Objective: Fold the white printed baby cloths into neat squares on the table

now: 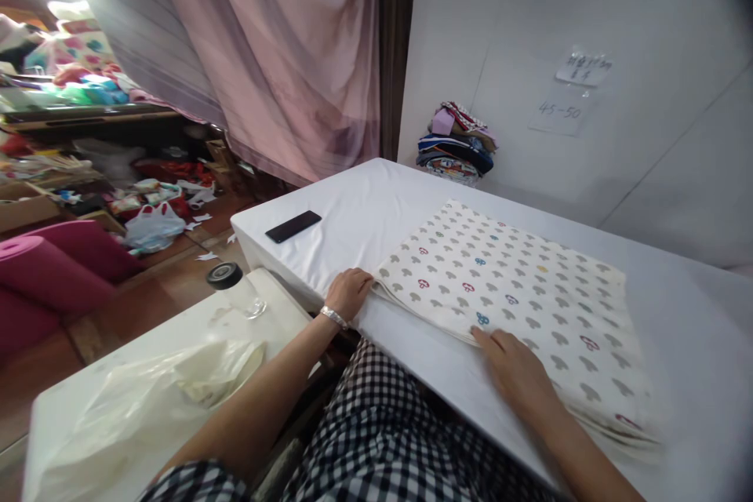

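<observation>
A white cloth (518,274) printed with grey mushroom-like shapes and a few coloured ones lies folded in layers on the white-covered table (353,208). At its left front corner, my left hand (349,294) has its fingers closed on the folded edge; a silvery bracelet circles the wrist. My right hand (518,369) is at the middle of the near edge, thumb and fingers pinching the cloth there. The undersides of both grips are hidden.
A black phone (293,227) rests near the table's left end. Folded fabrics (456,143) are stacked by the wall. On a lower white table (147,333) are a clear jar with a black lid (224,275) and a plastic bag (158,392). Pink rolls (64,267) lie left.
</observation>
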A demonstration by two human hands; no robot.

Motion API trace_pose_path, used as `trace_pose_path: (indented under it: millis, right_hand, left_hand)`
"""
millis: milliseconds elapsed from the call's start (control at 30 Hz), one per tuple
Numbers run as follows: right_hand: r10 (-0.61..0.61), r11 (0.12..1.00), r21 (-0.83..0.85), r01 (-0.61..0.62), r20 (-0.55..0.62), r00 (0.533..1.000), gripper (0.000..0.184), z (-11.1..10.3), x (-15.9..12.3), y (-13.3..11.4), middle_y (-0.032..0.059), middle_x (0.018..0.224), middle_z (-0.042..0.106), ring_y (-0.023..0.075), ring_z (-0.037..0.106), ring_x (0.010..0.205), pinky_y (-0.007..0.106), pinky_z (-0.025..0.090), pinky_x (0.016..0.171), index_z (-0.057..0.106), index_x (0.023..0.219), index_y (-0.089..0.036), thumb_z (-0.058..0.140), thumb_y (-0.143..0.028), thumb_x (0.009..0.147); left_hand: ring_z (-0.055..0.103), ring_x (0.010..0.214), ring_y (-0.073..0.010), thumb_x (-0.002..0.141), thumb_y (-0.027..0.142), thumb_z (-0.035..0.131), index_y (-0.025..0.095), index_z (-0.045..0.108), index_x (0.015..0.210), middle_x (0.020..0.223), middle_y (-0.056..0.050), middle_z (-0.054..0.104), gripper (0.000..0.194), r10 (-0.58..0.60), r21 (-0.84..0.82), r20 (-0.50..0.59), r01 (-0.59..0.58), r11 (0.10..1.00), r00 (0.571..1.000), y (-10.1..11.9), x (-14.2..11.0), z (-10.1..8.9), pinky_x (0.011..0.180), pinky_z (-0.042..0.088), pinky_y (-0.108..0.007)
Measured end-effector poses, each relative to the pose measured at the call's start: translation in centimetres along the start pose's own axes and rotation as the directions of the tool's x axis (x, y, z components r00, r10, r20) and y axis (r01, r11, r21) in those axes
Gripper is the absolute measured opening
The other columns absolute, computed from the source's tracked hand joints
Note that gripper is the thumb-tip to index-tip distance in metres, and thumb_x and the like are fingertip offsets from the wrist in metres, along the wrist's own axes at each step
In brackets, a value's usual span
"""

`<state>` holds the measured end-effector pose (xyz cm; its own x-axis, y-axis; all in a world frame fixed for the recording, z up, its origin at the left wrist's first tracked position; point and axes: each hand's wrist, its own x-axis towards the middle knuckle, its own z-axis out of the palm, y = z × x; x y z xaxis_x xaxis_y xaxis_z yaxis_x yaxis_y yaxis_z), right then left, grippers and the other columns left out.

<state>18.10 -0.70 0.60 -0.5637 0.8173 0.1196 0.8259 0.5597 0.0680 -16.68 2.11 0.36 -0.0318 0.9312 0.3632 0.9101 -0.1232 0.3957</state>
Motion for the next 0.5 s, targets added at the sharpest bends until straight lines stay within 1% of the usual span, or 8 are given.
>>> trace_pose_path:
  millis: [67,167,267,400,500]
  right_hand:
    - [0.003,1.000,0.006,-0.003,-0.003,1.000,0.057,-0.04,-0.05,-0.06,0.0078,0.094,0.058,0.0183,0.053,0.083,0.028,0.041,0.070,0.050,0.122,-0.021,0.033,0.001,0.072]
    - [0.004,1.000,0.015,-0.004,-0.009,1.000,0.056,-0.10,-0.07,-0.14,0.0085,0.094,0.058,0.0187,0.053,0.083,0.029,0.042,0.071,0.050,0.122,-0.019,0.033,0.000,0.072]
    - [0.005,1.000,0.011,-0.004,-0.013,1.000,0.055,-0.12,-0.02,-0.15,0.0084,0.093,0.058,0.0188,0.053,0.083,0.029,0.042,0.070,0.051,0.121,-0.020,0.033,0.000,0.073]
    - [0.004,1.000,-0.001,-0.004,-0.020,1.000,0.054,0.00,0.03,-0.13,0.0084,0.093,0.058,0.0188,0.053,0.083,0.028,0.042,0.070,0.052,0.121,-0.019,0.035,0.000,0.073]
    - [-0.007,1.000,-0.012,0.006,-0.042,0.999,0.054,0.25,-0.01,-0.08,0.0081,0.092,0.058,0.0187,0.053,0.083,0.028,0.042,0.069,0.052,0.121,-0.019,0.036,0.000,0.072]
  left_hand:
    - [0.057,0.082,-0.0161,0.081,0.024,0.047,0.020,0.063,0.084,0.084,-0.002,0.064,0.017,0.013,-0.014,0.001,-0.013,1.000,1.000,-0.09,-0.04,-0.20,0.077,0.044,-0.030]
    - [0.058,0.079,-0.0140,0.082,0.025,0.047,0.020,0.062,0.090,0.085,-0.001,0.063,0.019,0.000,-0.115,0.003,0.000,0.993,1.000,-0.47,-0.10,-0.45,0.075,0.046,-0.027]
    - [0.058,0.081,-0.0136,0.083,0.027,0.046,0.020,0.064,0.091,0.088,-0.001,0.064,0.021,0.004,-0.163,0.016,-0.001,0.987,1.000,-0.80,-0.12,-0.47,0.076,0.046,-0.026]
    - [0.059,0.083,-0.0146,0.082,0.028,0.048,0.021,0.065,0.091,0.092,-0.001,0.064,0.021,0.038,-0.111,0.059,-0.031,0.993,0.998,-0.66,-0.03,-0.26,0.077,0.045,-0.027]
    - [0.058,0.083,-0.0160,0.080,0.030,0.050,0.021,0.065,0.090,0.091,-0.002,0.063,0.020,0.019,-0.053,0.090,-0.014,0.999,0.996,-0.38,0.22,-0.17,0.076,0.044,-0.028]
